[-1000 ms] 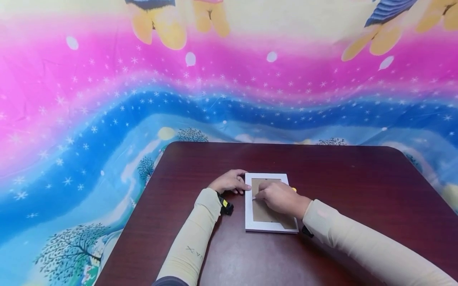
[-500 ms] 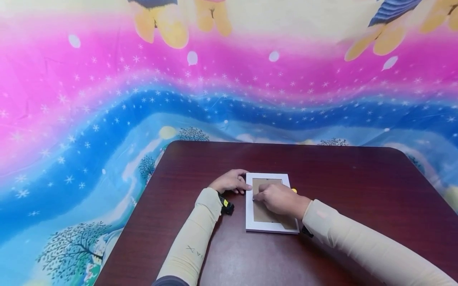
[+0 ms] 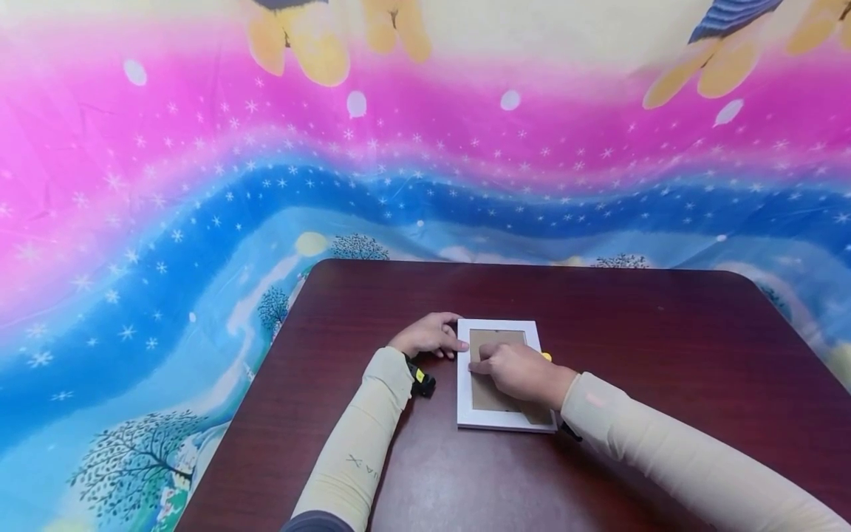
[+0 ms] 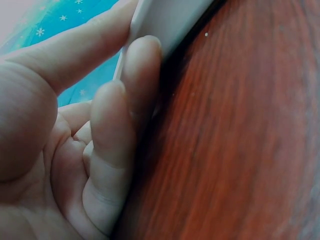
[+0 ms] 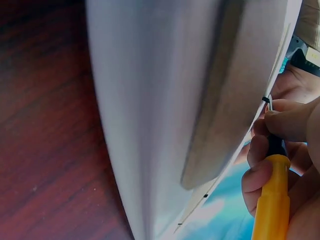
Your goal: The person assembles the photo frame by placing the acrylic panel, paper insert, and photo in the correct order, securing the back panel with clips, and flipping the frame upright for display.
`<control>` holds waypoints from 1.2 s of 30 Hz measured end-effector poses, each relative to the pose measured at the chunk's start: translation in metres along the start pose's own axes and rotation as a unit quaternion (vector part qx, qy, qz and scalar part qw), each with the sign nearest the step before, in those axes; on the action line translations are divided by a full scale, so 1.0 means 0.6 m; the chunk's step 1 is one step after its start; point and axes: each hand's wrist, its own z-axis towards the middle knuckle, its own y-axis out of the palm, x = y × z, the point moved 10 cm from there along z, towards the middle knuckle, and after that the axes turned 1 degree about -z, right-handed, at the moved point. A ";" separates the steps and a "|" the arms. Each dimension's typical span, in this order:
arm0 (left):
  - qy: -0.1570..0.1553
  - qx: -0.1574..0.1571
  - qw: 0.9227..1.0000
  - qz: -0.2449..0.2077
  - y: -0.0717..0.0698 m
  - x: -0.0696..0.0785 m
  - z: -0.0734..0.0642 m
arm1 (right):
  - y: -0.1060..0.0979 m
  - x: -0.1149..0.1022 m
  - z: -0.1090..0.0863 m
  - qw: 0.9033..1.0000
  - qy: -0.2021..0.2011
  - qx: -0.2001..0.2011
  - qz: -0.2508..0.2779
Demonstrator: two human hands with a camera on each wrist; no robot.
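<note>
A white picture frame [image 3: 464, 395] lies back up on the table, its brown backing board [image 3: 487, 391] showing in the opening. My left hand [image 3: 428, 335] grips the frame's left edge, thumb on the rim and fingers curled against the side. Over the backing, my right hand [image 3: 521, 372] holds a screwdriver [image 5: 272, 200] with a yellow handle and black collar. In the right wrist view its metal tip meets a small black tab [image 5: 265, 99] at the opening's edge. From the head, the fingers hide that tip, and only the handle's yellow end shows.
The dark red wooden table [image 3: 631, 332] has rounded far corners. Behind it hangs a pink and blue patterned cloth [image 3: 425, 148]. A black wrist camera [image 3: 422, 383] sits below the left hand, close to the frame's left side.
My right fingertips have shifted slightly left, to the opening's left edge, covering the screwdriver tip. The left hand keeps its hold on the picture frame.
</note>
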 end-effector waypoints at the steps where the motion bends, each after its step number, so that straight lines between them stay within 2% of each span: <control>1: 0.000 0.000 1.000 -0.002 0.000 0.000 0.000 | 0.000 0.000 -0.001 1.000 -0.001 0.002 0.002; 15: -0.001 0.000 1.000 0.000 0.001 0.000 0.004 | 0.003 0.001 -0.011 0.999 -0.012 0.030 0.023; 23: -0.008 0.000 1.000 -0.009 -0.001 -0.004 0.004 | 0.002 -0.002 -0.009 0.999 -0.021 0.026 0.026; 36: -0.004 -0.001 1.000 -0.006 0.000 0.000 0.003 | 0.006 0.001 -0.011 0.999 -0.013 0.018 0.042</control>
